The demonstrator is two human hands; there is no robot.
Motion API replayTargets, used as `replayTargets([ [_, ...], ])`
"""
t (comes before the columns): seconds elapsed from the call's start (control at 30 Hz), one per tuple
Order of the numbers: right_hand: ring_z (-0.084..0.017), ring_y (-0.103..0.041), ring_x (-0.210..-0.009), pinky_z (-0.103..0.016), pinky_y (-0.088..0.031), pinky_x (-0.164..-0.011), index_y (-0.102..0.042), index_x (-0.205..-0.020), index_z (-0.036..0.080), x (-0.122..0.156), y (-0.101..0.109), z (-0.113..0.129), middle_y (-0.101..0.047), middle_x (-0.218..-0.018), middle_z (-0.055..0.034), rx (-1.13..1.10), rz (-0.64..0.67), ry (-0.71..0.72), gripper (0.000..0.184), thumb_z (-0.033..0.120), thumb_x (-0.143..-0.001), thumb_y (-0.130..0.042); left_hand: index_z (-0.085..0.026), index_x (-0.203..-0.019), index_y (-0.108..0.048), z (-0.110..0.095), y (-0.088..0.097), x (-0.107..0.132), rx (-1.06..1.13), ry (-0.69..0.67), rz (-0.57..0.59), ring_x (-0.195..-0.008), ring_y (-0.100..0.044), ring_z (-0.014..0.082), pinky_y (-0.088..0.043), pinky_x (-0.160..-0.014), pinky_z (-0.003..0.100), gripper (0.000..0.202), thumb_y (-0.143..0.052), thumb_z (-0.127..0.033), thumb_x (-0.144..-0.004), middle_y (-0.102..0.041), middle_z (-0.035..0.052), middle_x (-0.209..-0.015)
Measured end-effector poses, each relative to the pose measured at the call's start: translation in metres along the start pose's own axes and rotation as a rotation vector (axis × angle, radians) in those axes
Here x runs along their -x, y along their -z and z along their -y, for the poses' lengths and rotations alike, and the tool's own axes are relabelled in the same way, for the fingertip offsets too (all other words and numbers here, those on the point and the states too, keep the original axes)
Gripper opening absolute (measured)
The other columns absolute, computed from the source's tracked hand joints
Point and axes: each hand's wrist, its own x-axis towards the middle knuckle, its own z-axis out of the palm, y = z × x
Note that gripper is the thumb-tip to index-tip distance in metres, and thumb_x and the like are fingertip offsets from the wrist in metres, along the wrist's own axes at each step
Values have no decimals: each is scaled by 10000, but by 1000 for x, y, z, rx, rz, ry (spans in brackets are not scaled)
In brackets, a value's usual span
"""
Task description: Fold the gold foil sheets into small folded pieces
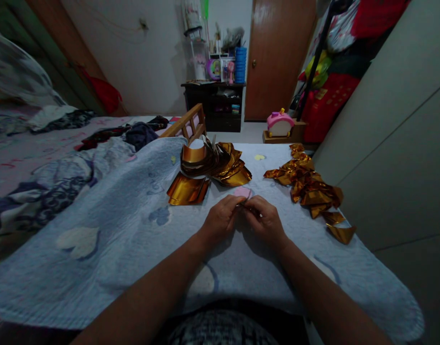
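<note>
Patterned clothing [223,329]: nearest my head camera, at the bottom.
Left hand [221,215]: fingertips pinched on a small piece [242,203], mostly hidden from me.
Right hand [266,216]: pinching the same piece, beside the left.
Gold sheets [188,190]: piled beyond, on the blue blanket [122,268].
Folded gold pieces [311,187]: heaped at right.

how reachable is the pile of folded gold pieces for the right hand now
Probably yes: only blanket shows between the right hand and the pile of folded gold pieces, though that hand looks occupied close beside the left hand.
</note>
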Motion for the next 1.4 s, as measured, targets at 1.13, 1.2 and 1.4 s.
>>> replayTargets([
  [1.13,-162,-562,-699,-281,-477,-662,-624,-832,224,-4,6,-11,-614,-750,10,-394,-323,-397,197,398,-790,-705,-147,-952,-710,4,5,-6,850,645,0,-482,-398,44,-264,-468,209,428,-859,-401,-642,-613,-22,-706],
  [1.2,-170,-583,-732,-291,-492,-696,-625,-823,223,-5,4,-13,-634,-775,4,-445,-302,-408,200,397,-781,-714,-154,-917,-708,6,5,-7,860,659,-71,-471,-402,43,-260,-456,198,383,-853,-385,-648,-593,-38,-668],
  [1.4,-163,-555,-725,-298,-472,-707,-654,-920,213,-4,4,-19,-638,-807,-5,-364,-218,-408,186,356,-806,-688,-141,-929,-713,9,9,-9,782,648,-163,-454,-464,62,-281,-427,191,371,-834,-361,-656,-618,-27,-635],
])
